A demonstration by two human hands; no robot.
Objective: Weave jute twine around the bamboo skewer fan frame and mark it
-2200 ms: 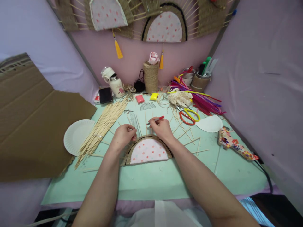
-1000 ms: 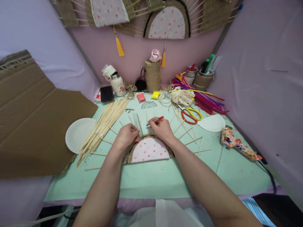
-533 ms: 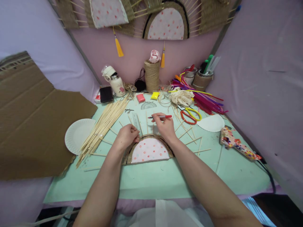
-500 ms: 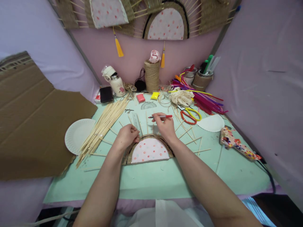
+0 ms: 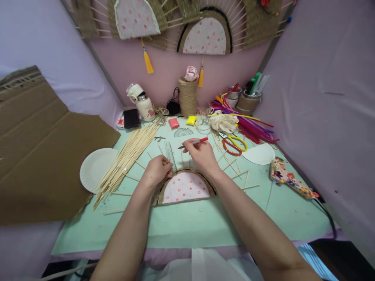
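Observation:
A half-round craft piece (image 5: 184, 188) with pink spotted fabric and a woven jute rim lies on the green mat (image 5: 187, 222), thin bamboo sticks radiating from its edge. My left hand (image 5: 157, 169) is closed, pinching at the piece's upper left rim beside a clear ruler (image 5: 168, 150). My right hand (image 5: 201, 154) is closed on a red pen (image 5: 193, 142), held just above the piece's top, tip pointing left.
A bundle of bamboo sticks (image 5: 129, 154) and a paper plate (image 5: 95, 168) lie left, beside brown cardboard (image 5: 43, 156). Scissors (image 5: 234, 143), a half paper plate (image 5: 259, 153) and a patterned glue gun (image 5: 288, 180) lie right. A twine spool (image 5: 187, 96), bottle (image 5: 143, 103) and pipe cleaners (image 5: 249, 123) stand behind.
My right hand lifted the red pen from the sticks, turned it level, then tilted it with the tip lower left. My left hand kept its pinch at the rim.

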